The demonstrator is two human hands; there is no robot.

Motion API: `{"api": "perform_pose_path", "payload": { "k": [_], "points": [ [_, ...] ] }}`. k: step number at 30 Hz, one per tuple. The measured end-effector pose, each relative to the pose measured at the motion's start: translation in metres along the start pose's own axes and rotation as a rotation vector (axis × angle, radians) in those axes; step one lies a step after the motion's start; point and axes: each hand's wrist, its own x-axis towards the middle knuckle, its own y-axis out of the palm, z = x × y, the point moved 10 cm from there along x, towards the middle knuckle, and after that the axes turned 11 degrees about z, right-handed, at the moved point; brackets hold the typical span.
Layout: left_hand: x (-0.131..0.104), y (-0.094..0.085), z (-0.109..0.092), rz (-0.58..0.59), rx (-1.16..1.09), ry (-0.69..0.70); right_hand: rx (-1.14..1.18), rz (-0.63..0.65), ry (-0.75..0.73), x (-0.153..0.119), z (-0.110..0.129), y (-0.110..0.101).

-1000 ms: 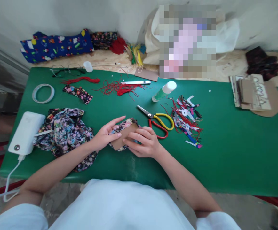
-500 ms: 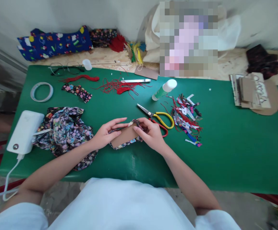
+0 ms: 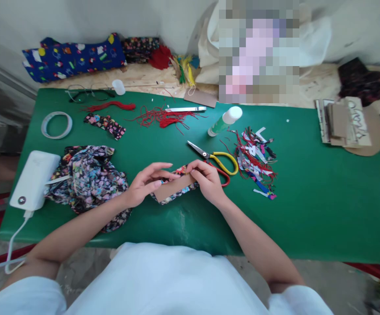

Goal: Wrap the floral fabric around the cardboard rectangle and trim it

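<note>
The white power bank (image 3: 35, 179) lies close to the left edge of the green surface (image 3: 308, 197), its cable (image 3: 12, 245) dropping over that side. Behind it sits a tape ring (image 3: 42, 127), its open middle showing green. A crumpled floral cloth (image 3: 94, 179) lies just beside the power bank, and a small white cup (image 3: 118, 86) stands at the back edge.

The left hand (image 3: 145, 186) is next: its thumb lies on the left end of a cardboard strip (image 3: 175, 188), its upper fingers spread over the far side — whether they close underneath, I cannot tell. The strip rests on floral fabric (image 3: 168, 200), near the surface's front edge. The right hand (image 3: 206, 177) pinches the right end of strip and fabric between thumb and fingers.

Behind, on the wooden ledge (image 3: 137, 78), slumps a cream bag (image 3: 207, 59); a blurred patch hides what it holds. Scissors (image 3: 204, 155) lie just beyond the right hand, a capped glue stick (image 3: 224, 121) behind them, and a heap of scraps (image 3: 255, 157) to their right. From there a broad green stretch runs — right of the hands — to a cardboard stack (image 3: 343, 124) by the back edge.
</note>
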Motion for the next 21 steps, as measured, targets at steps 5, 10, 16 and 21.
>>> {"api": "perform_pose_path", "payload": {
  "k": [5, 10, 16, 21],
  "points": [
    [-0.001, -0.016, 0.018, -0.102, 0.032, -0.207, -0.104, 0.028, -0.089, -0.002, 0.012, 0.002],
    [-0.002, -0.003, 0.026, 0.073, 0.360, -0.411, -0.207, 0.097, -0.177, -0.005, 0.022, 0.013],
    [-0.001, 0.006, 0.028, 0.115, 0.340, -0.411, -0.279, 0.097, -0.182, -0.004, 0.020, 0.018],
    [-0.003, 0.006, 0.040, 0.079, 0.215, -0.429, -0.277, 0.056, -0.134, -0.004, 0.015, 0.015]
  ]
}}
